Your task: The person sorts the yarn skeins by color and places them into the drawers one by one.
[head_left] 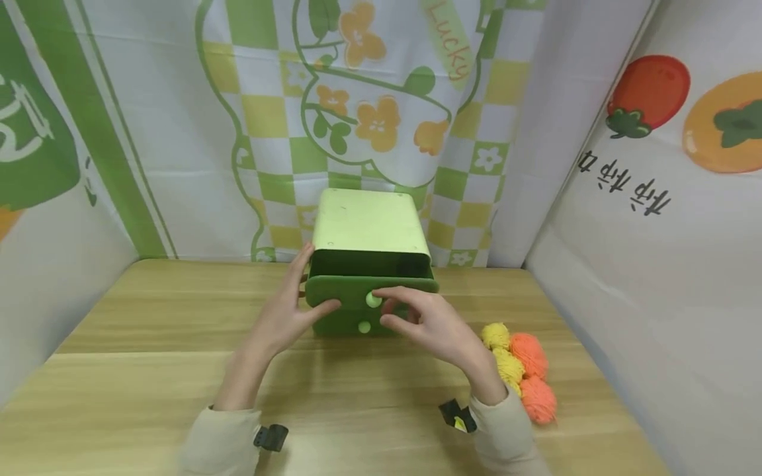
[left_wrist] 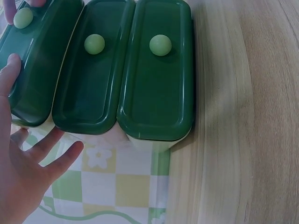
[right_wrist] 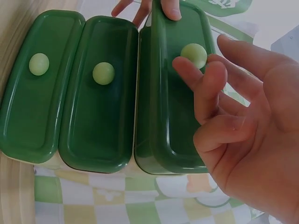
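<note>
A small cabinet with a pale green shell stands on the table, its green top drawer partly pulled out. My left hand lies at the cabinet's left side, fingers spread and thumb at the drawer front. At the top drawer's round knob is my right hand, index finger by the knob and thumb apart from it. In the right wrist view, its fingertips flank the pale knob without a visible grip. The middle drawer and bottom drawer sit closed.
Yellow yarn balls and orange yarn balls lie on the wooden table, right of the cabinet and near the right forearm. A patterned curtain hangs close behind, and printed white cloth borders the right side.
</note>
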Available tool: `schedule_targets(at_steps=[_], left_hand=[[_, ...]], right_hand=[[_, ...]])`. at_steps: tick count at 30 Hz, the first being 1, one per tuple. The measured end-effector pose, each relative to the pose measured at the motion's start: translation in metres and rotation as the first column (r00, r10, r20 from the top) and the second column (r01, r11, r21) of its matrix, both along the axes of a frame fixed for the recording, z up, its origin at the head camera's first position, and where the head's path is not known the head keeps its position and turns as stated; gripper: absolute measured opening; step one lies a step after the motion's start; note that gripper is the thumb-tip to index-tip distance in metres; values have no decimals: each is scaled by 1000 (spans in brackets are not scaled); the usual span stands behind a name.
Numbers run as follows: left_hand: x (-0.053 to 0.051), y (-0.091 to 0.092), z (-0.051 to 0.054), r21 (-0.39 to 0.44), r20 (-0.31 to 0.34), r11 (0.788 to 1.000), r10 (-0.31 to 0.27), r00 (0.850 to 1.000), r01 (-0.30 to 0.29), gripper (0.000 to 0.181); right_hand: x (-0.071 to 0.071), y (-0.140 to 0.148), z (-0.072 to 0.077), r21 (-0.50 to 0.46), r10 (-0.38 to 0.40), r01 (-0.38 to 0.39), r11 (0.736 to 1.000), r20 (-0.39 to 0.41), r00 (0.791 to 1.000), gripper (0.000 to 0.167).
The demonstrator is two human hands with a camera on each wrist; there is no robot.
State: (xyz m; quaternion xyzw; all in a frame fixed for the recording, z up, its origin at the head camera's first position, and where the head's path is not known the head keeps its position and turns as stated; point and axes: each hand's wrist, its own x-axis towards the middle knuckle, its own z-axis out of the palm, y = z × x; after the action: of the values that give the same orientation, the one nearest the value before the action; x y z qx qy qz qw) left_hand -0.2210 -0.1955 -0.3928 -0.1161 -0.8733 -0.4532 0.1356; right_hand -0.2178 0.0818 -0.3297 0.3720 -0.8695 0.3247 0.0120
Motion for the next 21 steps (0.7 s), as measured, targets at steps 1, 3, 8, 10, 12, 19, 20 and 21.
schedule_targets(at_steps=[1, 3, 8, 10, 12, 19, 20, 21], left_hand=[[-1, 3, 0, 5, -4, 1000, -11, 1000, 11, 101], [-4, 7, -1, 13, -10, 1000, -25, 1000, 25, 101], [-5, 9, -2, 43, -12, 998, -38, 999, 38, 101], [-3, 7, -2, 55, -15, 998, -37, 999, 38, 101], [-2, 3, -1, 56, -21, 998, -31, 999, 33, 101], [-1, 0, 0, 20, -11, 999, -25, 1000, 25, 100], [-1, 1, 0, 22, -10, 999, -26, 1000, 26, 100], [-1, 1, -1, 24, -8, 999, -25, 1000, 25, 100]], right_hand=[[0, 2, 0, 4, -6, 6, 1000, 13, 1000, 40], [1, 5, -1, 9, -14, 14, 1000, 31, 999, 42], [1, 7, -4, 2, -5, 5, 1000, 43, 999, 43], [0, 4, -5, -10, 14, -13, 1000, 52, 999, 43], [-1, 1, -6, -24, 34, -33, 999, 55, 998, 43], [-3, -1, -6, -47, 36, -33, 998, 78, 996, 43], [-3, -1, -6, -46, 35, -31, 998, 81, 996, 43], [-3, -1, -6, -46, 35, -31, 998, 82, 996, 43]])
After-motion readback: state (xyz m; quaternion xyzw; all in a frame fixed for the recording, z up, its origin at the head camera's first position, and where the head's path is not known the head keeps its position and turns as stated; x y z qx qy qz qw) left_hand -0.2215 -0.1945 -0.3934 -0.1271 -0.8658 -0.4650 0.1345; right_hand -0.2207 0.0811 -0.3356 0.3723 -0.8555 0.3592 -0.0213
